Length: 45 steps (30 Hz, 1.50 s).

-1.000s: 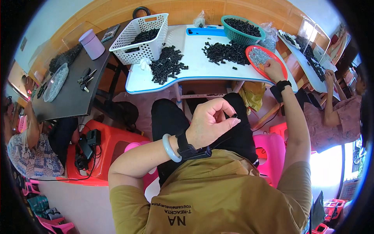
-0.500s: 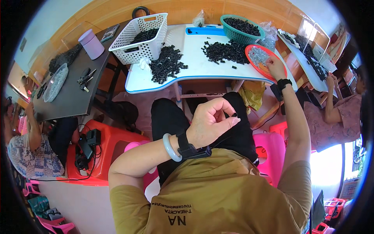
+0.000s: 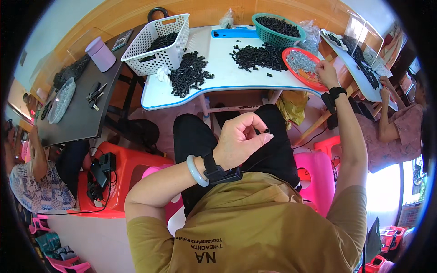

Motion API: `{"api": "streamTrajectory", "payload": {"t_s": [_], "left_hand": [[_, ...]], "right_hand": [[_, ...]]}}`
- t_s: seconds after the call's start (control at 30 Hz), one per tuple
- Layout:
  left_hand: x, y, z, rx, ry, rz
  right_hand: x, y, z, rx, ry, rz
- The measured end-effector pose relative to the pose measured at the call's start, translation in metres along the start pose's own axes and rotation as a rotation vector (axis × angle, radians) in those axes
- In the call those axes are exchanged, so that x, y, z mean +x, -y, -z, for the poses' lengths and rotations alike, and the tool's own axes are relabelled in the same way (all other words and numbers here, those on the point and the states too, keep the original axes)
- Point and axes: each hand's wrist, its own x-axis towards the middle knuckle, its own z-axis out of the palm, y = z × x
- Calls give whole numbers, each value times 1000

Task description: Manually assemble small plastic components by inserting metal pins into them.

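My left hand [image 3: 240, 140] is held above my lap, thumb and forefinger pinching a small black cylindrical part [image 3: 267, 131]; only its end shows. Over the right rim of a red plate [image 3: 287, 57] is my right hand [image 3: 327, 75], its fingers drawn together. Whatever they may hold is too small to make out. Many small clear pieces [image 3: 301, 63] lie in the plate. Left of it on the white table [image 3: 221, 83] spreads a heap of black cylindrical parts [image 3: 257, 58], and a second heap [image 3: 189, 75] lies farther left.
A white perforated basket [image 3: 154, 61] and a green basket [image 3: 278, 37] hold more black parts. Beside them is a blue tray [image 3: 236, 33]. A dark table [image 3: 82, 116] with a purple tumbler [image 3: 100, 54] stands left. People sit at both sides; a red stool [image 3: 123, 166] is nearby.
My right hand has drawn back from over the plate's pieces to its right rim. My left hand keeps its pinch on the black part. The whole view has shifted slightly.
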Motion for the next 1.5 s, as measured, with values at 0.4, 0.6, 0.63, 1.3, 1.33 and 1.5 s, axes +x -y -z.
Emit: {"api": "streamTrajectory", "payload": {"t_s": [0.4,0.6,0.63,1.3,1.33,1.5], "left_hand": [[-4,-41,-3,-210,-72,-92],[-19,-74,-7,-303,-73,-146],[-21,-78,-7,-326,-63,-149],[-32,-92,-10,-512,-69,-119],[-31,-91,-11,-512,-65,-117],[-31,-89,-12,-485,-53,-97]], "right_hand": [[-105,229,40,1348,436,173],[-146,294,53,1619,601,403],[-149,300,53,1615,622,418],[-184,318,53,1427,103,542],[-185,317,55,1444,81,521],[-191,316,53,1292,46,537]]}}
